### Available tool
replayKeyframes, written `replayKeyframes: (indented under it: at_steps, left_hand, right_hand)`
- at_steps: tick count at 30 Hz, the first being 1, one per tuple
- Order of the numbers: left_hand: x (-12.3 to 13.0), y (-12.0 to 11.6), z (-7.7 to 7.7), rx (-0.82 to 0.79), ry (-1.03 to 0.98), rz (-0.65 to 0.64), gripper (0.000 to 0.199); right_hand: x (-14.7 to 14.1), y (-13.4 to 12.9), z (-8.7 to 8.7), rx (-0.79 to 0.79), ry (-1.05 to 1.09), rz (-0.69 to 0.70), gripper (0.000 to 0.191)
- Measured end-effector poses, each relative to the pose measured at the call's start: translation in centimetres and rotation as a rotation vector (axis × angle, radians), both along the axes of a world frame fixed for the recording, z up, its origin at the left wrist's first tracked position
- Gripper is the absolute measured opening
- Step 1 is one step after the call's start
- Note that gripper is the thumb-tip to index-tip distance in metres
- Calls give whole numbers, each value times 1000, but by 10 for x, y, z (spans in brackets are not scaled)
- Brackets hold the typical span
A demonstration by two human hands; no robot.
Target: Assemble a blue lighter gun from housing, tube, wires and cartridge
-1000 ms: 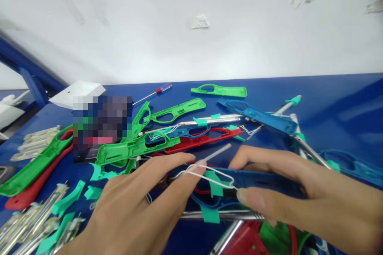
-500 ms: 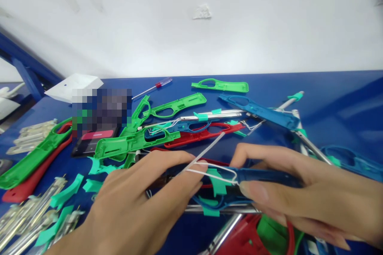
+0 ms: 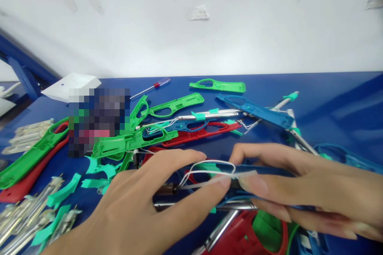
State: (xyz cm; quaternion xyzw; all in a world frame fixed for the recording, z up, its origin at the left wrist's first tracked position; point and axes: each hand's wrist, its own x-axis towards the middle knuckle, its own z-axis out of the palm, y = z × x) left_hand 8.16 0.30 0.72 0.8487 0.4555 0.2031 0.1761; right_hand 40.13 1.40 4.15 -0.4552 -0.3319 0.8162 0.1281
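Observation:
My right hand [image 3: 299,183] is closed around a blue plastic handle shell [image 3: 257,169], with its thumb near the shell's opening. From the left, my left hand [image 3: 140,199] bends over the same work, its thumb pressing a thin translucent white tube [image 3: 201,185] whose far end reaches my right thumb. Thin white wires [image 3: 217,162] loop above the tube. A dark brown cylindrical piece [image 3: 168,189] shows between my left thumb and index finger. Below lies a silvery metal rod [image 3: 239,206]. My left hand's lower fingers are hidden.
Green shells [image 3: 134,142], a red shell [image 3: 203,132] and another blue shell [image 3: 257,111] lie behind my hands. A screwdriver [image 3: 161,83] rests farther back. Teal tape pieces [image 3: 64,191] and clear tubular parts [image 3: 36,211] are on the left. A white wall [image 3: 179,44] backs the blue table [image 3: 329,99].
The translucent tube, which pointed up and away from my left fingers, now lies low toward my right thumb. My left thumb has moved right, and the wire loop stands higher.

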Motion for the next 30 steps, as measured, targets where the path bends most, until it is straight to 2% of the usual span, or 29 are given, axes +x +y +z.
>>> replayKeyframes:
  at_steps: [4, 8, 10, 15, 17, 21, 23, 25, 27, 30]
  left_hand:
    - [12, -1, 5, -202, 3, 166, 34]
    - [19, -4, 14, -198, 18, 259, 29]
    - [17, -5, 13, -169, 18, 258, 31]
    - [11, -4, 4, 42, -31, 127, 39]
    - [10, -4, 2, 68, -25, 133, 43]
    - [13, -6, 3, 94, 0, 66, 41]
    - [16, -8, 3, 97, -14, 121, 40]
    - [17, -12, 1, 133, -80, 248, 43]
    - [18, -15, -2, 119, -80, 271, 43]
    - [16, -21, -6, 128, -85, 295, 43]
  right_hand:
    - [-1, 2, 1, -21, 8, 2, 52]
    - [-2, 0, 1, 6, -10, -5, 51]
    - [-2, 0, 1, 14, -8, -7, 51]
    - [-3, 1, 3, 15, 0, -1, 45]
    - [-4, 0, 4, 18, -14, -12, 45]
    - [3, -5, -2, 72, -45, -1, 49]
    - [10, -8, -10, 127, -91, 25, 54]
    - [15, -10, -17, 174, -143, 59, 60]
    - [16, -11, -20, 218, -191, 75, 57]
    - [7, -8, -15, 338, -223, 36, 53]
